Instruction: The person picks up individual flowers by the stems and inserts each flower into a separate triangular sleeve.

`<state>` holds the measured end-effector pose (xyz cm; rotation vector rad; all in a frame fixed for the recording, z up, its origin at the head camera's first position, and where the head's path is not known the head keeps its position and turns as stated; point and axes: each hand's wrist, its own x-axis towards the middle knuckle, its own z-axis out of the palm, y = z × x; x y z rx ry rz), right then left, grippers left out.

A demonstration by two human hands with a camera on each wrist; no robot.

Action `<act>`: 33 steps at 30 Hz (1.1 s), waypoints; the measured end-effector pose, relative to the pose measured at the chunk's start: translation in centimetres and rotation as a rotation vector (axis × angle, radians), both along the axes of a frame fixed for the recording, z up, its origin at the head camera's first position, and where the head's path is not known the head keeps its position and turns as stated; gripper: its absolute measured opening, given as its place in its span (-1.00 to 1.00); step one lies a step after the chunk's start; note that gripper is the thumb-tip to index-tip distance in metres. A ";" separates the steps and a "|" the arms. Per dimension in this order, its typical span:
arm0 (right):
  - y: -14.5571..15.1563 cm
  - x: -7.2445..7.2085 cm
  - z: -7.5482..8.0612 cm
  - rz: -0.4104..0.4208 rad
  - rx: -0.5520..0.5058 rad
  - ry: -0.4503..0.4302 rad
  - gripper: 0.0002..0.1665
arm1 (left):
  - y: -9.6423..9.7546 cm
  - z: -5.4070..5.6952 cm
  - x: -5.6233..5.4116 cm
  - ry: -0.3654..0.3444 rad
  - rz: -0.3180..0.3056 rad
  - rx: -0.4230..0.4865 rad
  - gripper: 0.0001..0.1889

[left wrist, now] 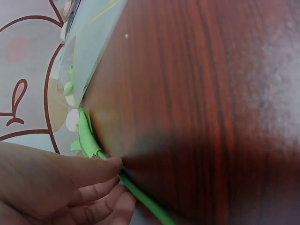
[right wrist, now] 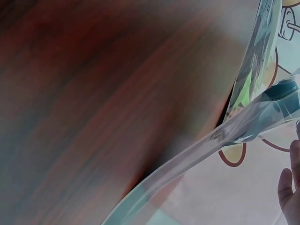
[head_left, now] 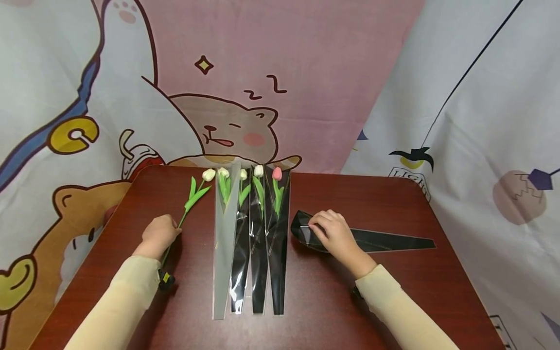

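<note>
On the left of the table, my left hand (head_left: 159, 236) pinches the thin green stem of an artificial white tulip (head_left: 208, 175). The left wrist view shows thumb and fingertips around that stem (left wrist: 149, 202), just below a leaf. My right hand (head_left: 336, 236) is at the wide end of a black, clear-fronted flower sleeve (head_left: 393, 240), its fingers curled at the sleeve's edge. That end bulges up off the table while the narrow end points right. In the right wrist view the sleeve (right wrist: 187, 157) crosses the frame, with only part of the hand (right wrist: 291, 185) showing.
Several sleeved tulips lie side by side in the middle: a grey sleeve (head_left: 222, 272) at the left, then black ones (head_left: 277, 272). A pink tulip (head_left: 277, 174) tops the rightmost. Behind the dark red table (head_left: 350, 194) hangs a cartoon-print cloth (head_left: 332, 73).
</note>
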<state>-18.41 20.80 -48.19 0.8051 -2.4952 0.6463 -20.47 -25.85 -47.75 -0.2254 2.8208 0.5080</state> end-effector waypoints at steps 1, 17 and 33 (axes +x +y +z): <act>0.0 0.0 0.0 -0.001 -0.005 -0.001 -0.94 | 0.1 0.0 -0.1 -0.007 -0.005 0.003 -0.81; -0.2 0.1 0.2 -0.035 -0.032 -0.049 -0.95 | 0.3 0.4 -0.2 -0.022 0.040 0.393 -0.77; -0.2 0.0 0.0 -0.034 -0.067 -0.041 -0.94 | 7.0 2.3 1.1 0.709 0.266 1.228 -0.95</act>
